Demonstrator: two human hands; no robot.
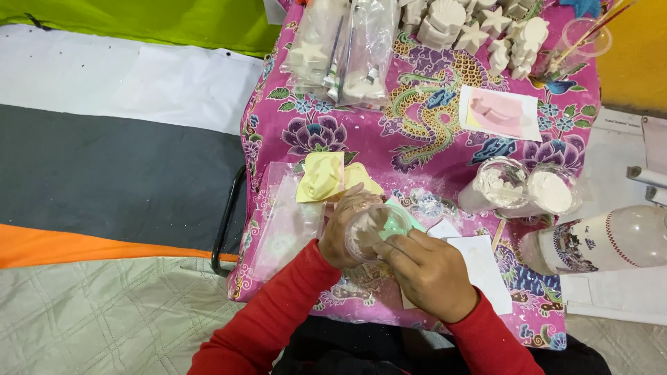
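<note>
Cradling a clear plastic cup (375, 226) above the pink floral cloth (361, 132), the left hand (345, 226) wraps its fingers around the cup's far side at nine o'clock, while the right hand (427, 271) pinches the rim from four o'clock, fingers closed on it. A yellow mould (323, 177) lies just beyond at eleven o'clock. At two o'clock stand two cups of white powder (524, 187); at three o'clock a bottle (604, 239) lies on its side. The cup looks tipped, so a loose grip could spill its pale contents onto the cloth.
</note>
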